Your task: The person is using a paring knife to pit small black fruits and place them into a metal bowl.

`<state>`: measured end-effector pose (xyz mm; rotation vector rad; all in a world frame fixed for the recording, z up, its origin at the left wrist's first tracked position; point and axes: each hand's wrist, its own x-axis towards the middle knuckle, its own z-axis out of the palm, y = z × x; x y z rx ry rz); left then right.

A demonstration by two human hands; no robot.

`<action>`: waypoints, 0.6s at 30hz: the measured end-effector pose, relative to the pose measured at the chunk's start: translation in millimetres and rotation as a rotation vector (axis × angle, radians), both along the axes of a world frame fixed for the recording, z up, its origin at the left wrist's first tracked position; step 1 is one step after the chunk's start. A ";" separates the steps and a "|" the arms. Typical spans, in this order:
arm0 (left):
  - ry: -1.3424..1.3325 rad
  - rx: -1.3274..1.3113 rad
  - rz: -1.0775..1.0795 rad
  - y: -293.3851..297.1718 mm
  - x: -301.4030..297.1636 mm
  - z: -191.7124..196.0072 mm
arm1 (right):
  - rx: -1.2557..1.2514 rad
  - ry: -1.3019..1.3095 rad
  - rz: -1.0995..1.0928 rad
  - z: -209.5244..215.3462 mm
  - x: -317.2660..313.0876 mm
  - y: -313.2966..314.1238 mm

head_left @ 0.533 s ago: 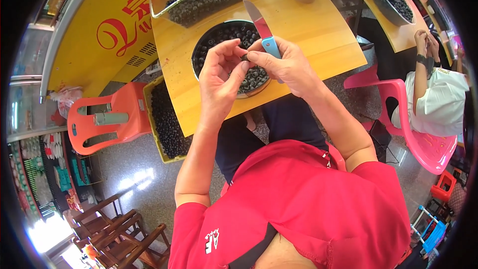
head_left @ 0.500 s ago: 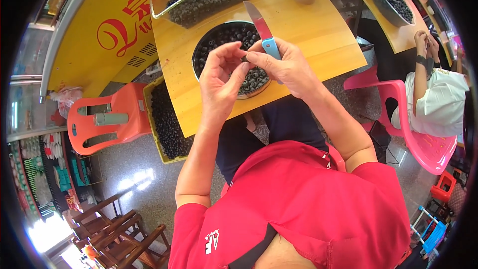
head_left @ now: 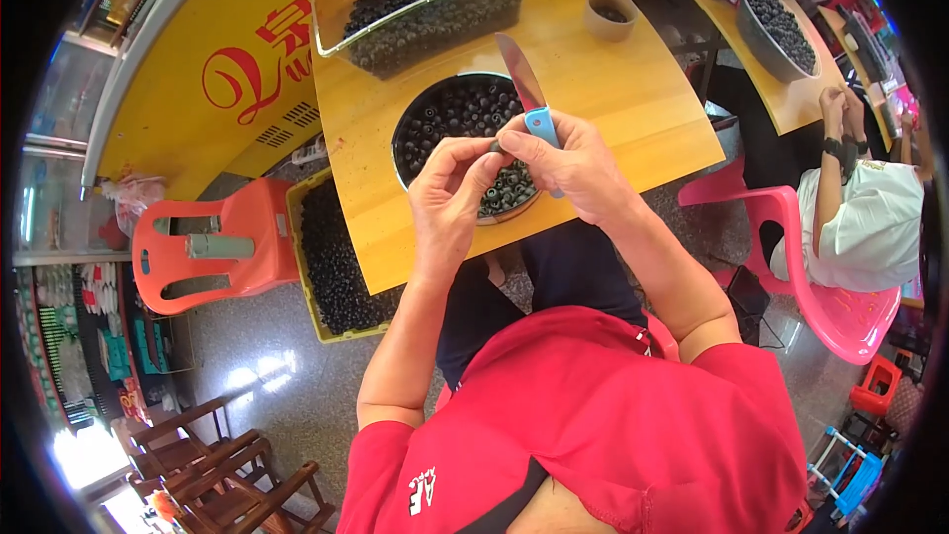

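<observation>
Over a round bowl [head_left: 403, 138], my two hands meet at the fingertips. My left hand [head_left: 450, 200] pinches a small dark bead-like piece [head_left: 496, 146]. My right hand [head_left: 585, 166] grips a knife [head_left: 540, 122] with a light blue handle, its blade pointing up and away; its thumb also touches the small piece. In the bowl, dark round pieces [head_left: 465, 109] fill the far part, and paler greyish ones with holes [head_left: 510, 188] lie at the near right, partly behind my hands.
On the wooden table [head_left: 652, 89] stand a clear bin [head_left: 435, 25] of dark pieces and a small cup [head_left: 610, 16]. A yellow crate [head_left: 321, 321] and an orange chair [head_left: 222, 247] are at left. At right, a person [head_left: 870, 203] sits on a pink chair [head_left: 840, 316] by another table.
The view has shifted slightly, so the table and bowl sit lower. My left fingers have closed together around the small piece; the knife stays in my right hand.
</observation>
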<state>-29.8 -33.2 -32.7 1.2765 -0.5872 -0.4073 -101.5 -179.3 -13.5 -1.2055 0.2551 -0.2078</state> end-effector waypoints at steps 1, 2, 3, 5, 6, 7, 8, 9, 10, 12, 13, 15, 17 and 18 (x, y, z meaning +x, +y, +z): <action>0.001 0.001 0.000 0.8 0.7 -0.8 | 0.001 0.001 0.000 -1.3 0.2 -1.2; 0.035 0.002 -0.010 2.4 2.0 -2.4 | 0.030 -0.012 0.026 -2.5 0.5 -2.5; 0.069 0.003 -0.021 3.0 2.5 -3.3 | 0.059 -0.025 0.053 -3.3 0.6 -3.4; 0.044 -0.038 -0.018 0.2 -0.6 -0.8 | 0.097 -0.022 0.062 -2.2 0.7 -2.8; 0.017 -0.081 -0.014 -0.8 -1.8 0.6 | 0.133 -0.021 0.073 -1.3 0.5 -2.4; 0.018 -0.078 -0.014 -1.0 -1.8 1.4 | 0.135 -0.021 0.073 -0.8 0.6 -2.6; 0.012 -0.079 -0.019 -1.1 -1.6 2.0 | 0.101 -0.019 0.066 -0.5 0.7 -2.8; 0.007 -0.080 -0.023 -0.9 -1.2 2.0 | 0.067 -0.016 0.059 -0.6 1.0 -2.9; 0.011 -0.075 -0.025 -1.0 -0.3 1.1 | 0.073 -0.012 0.056 -1.8 0.9 -3.4; -0.240 0.021 0.001 -1.7 3.5 -1.3 | -0.078 -0.045 0.065 -4.7 1.7 -5.5; -0.236 0.026 0.000 -1.4 4.0 -1.2 | -0.073 -0.042 0.065 -5.3 1.5 -6.3; -0.255 -0.004 -0.015 -1.3 4.2 -0.7 | 0.096 -0.034 0.135 -5.7 0.1 -8.5; -0.197 -0.028 -0.035 -1.5 4.6 -2.2 | 0.173 -0.037 0.161 -3.4 -0.3 -9.5; -0.140 -0.056 -0.055 -1.1 4.1 -2.6 | 0.246 -0.041 0.187 -2.9 -0.9 -9.3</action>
